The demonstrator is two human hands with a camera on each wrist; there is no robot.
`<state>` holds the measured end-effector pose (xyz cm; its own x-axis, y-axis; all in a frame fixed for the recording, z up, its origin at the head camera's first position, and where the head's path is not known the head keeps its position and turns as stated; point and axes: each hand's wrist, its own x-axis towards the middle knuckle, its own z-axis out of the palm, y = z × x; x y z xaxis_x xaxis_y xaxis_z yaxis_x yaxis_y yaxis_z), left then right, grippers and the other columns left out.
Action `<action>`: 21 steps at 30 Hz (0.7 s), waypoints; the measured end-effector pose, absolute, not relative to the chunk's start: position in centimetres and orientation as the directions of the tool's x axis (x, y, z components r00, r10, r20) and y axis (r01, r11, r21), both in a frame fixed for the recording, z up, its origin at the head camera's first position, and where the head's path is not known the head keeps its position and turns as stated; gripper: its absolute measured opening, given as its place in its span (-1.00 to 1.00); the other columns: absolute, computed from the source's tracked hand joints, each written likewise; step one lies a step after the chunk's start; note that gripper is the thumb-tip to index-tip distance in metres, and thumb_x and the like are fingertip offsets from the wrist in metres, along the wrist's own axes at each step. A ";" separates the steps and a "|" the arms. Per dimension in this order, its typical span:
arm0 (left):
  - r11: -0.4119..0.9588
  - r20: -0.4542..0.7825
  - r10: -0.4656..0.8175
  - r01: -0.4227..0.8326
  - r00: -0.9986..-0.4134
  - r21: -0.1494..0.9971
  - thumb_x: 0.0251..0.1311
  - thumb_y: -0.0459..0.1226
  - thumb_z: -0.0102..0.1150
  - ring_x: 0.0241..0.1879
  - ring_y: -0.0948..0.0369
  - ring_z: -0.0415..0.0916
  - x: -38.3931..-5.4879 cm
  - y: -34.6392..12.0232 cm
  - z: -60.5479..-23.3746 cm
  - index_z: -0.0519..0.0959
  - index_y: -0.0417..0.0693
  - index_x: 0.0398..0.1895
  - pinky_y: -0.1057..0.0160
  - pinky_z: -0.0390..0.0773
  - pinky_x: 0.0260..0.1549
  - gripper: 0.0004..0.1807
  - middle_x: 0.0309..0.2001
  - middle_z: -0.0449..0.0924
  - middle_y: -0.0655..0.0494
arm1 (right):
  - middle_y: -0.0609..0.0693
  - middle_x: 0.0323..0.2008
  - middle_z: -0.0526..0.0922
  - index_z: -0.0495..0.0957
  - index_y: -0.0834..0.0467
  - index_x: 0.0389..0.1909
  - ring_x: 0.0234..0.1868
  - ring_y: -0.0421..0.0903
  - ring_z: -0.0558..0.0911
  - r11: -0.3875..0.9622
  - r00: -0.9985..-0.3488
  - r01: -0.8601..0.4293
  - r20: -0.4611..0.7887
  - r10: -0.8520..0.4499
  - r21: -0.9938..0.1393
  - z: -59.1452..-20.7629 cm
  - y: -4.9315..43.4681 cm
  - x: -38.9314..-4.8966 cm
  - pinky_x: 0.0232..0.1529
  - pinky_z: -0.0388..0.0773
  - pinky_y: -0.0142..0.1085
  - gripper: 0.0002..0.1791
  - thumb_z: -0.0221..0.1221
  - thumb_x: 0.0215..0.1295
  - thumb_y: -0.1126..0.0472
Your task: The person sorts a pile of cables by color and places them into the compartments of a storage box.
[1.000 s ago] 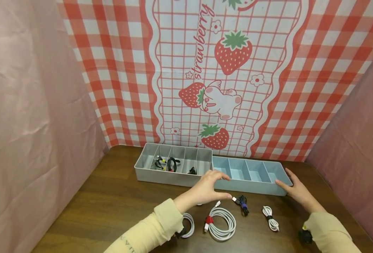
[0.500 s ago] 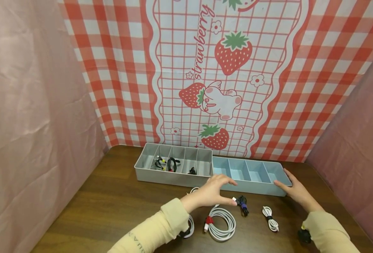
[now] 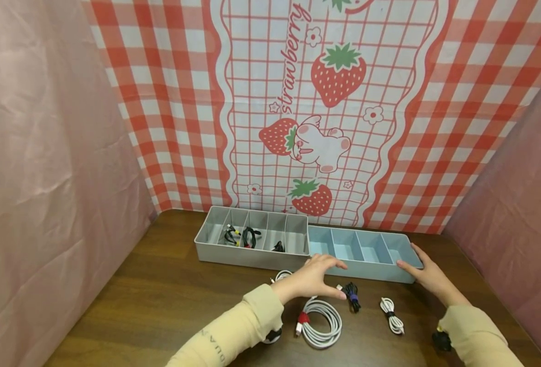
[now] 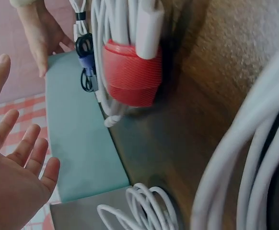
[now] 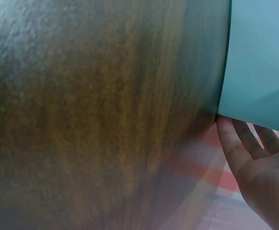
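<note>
A light blue divided organizer box (image 3: 366, 270) stands end to end with a grey divided organizer box (image 3: 247, 258). My right hand (image 3: 433, 278) presses on the blue box's right end, thumb at the front rim; in the right wrist view its fingers (image 5: 235, 143) lie extended along the end wall. My left hand (image 3: 315, 278) hovers with thumb and fingers spread in front of where the boxes meet, its thumb near a black cable with a purple tie (image 3: 353, 297). Nothing is in its palm (image 4: 15, 191). Below it lies a coiled white cable with a red tie (image 3: 330, 336).
Bundled black cables (image 3: 250, 238) sit in several grey compartments. A white cable with a black tie (image 3: 391, 317) lies at the right. Another white coil (image 3: 281, 276) is partly behind my left wrist, and a further coil (image 3: 273, 335) is mostly under the sleeve. A checked curtain (image 3: 178, 153) hangs behind.
My left hand has moved right and slightly down toward the black cable, uncovering the white coil by the grey box. My right hand and the blue box's right end have shifted very slightly left.
</note>
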<state>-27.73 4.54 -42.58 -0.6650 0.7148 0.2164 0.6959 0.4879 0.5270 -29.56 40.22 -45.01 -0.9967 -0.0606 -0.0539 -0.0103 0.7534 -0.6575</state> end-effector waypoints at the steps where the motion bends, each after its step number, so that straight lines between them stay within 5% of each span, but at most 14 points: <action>1: 0.489 0.212 0.718 0.697 -0.663 0.525 0.00 0.10 0.33 0.16 0.27 0.24 -27.9 4.6 -42.7 0.40 0.19 0.23 0.18 0.22 0.19 -0.31 0.20 0.38 0.21 | 0.59 0.33 -0.15 -0.40 0.27 0.46 0.23 0.49 0.13 0.755 -0.997 -0.009 -0.055 -0.060 -0.656 -45.0 40.2 -29.6 -0.01 0.40 0.22 0.03 0.02 0.34 -0.18; 21: 0.501 0.084 0.781 0.702 -0.618 0.507 -0.07 0.10 0.39 0.32 0.23 0.14 -29.6 6.5 -44.3 0.30 0.16 0.32 0.18 0.16 0.26 -0.16 0.34 0.27 0.26 | 0.60 0.32 -0.14 -0.39 0.26 0.46 0.20 0.48 0.18 0.741 -0.996 -0.005 -0.063 -0.065 -0.672 -45.0 40.2 -29.6 -0.05 0.46 0.17 0.02 0.02 0.35 -0.16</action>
